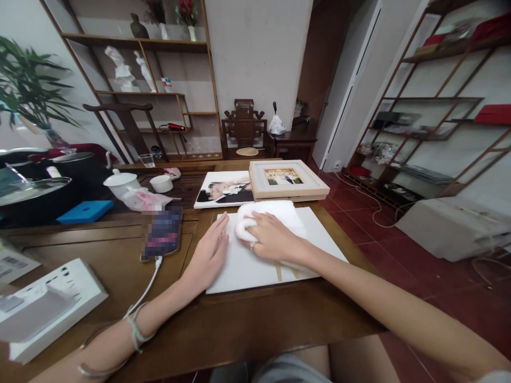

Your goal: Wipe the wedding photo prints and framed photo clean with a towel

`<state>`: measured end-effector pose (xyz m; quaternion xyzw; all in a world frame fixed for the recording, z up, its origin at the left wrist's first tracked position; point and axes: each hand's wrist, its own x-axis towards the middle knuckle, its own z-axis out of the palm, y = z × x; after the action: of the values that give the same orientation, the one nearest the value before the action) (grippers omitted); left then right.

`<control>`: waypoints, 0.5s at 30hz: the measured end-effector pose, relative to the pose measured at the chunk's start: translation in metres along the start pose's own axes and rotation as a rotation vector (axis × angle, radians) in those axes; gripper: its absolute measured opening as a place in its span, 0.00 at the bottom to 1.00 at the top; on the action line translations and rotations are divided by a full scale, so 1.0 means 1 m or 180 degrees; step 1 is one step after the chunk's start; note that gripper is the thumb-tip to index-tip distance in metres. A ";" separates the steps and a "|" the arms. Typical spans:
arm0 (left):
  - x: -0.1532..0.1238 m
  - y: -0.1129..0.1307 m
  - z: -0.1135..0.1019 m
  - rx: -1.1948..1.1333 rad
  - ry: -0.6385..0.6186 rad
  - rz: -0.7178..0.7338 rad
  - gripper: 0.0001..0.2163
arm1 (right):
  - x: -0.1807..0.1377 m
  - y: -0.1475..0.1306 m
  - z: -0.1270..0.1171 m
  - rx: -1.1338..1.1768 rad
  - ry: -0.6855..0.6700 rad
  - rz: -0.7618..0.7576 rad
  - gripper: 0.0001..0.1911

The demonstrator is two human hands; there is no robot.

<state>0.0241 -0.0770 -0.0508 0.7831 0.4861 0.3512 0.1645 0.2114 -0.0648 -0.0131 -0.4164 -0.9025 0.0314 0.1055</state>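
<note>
A white board (235, 268) lies flat on the brown wooden table, with tan streaks near its front edge. My left hand (209, 252) rests along the board's left edge, its fingers stretched out and holding nothing. On top of the board, my right hand (271, 234) grips and presses a bunched white cloth (293, 215); a ring shows on one finger. Part of the cloth is hidden under that hand. Just behind the board are a flat photo panel (227, 189) and a light wooden picture frame (259, 181) with a small photo in it.
To the left, a phone (163, 234) is plugged into a white cable (150, 282). A white power strip (59, 319), a blue block (85, 211), a lidded white bowl (120, 181) and dark pots (35, 197) stand farther left. The table's right edge drops to red floor tiles (359, 223).
</note>
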 end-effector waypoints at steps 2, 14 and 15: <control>0.001 0.002 -0.002 -0.0155 0.0122 -0.0104 0.22 | 0.019 -0.002 0.005 -0.0029 0.0020 -0.0002 0.15; -0.003 0.009 -0.003 -0.0138 0.0044 -0.0086 0.23 | -0.062 -0.047 -0.029 0.0140 -0.0663 -0.1367 0.13; -0.003 0.007 -0.001 -0.0050 -0.0081 0.0003 0.22 | -0.068 -0.044 -0.032 0.0187 -0.0714 -0.1282 0.13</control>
<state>0.0270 -0.0829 -0.0467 0.7865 0.4808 0.3451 0.1765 0.2288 -0.1460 0.0132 -0.2185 -0.9722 0.0820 0.0208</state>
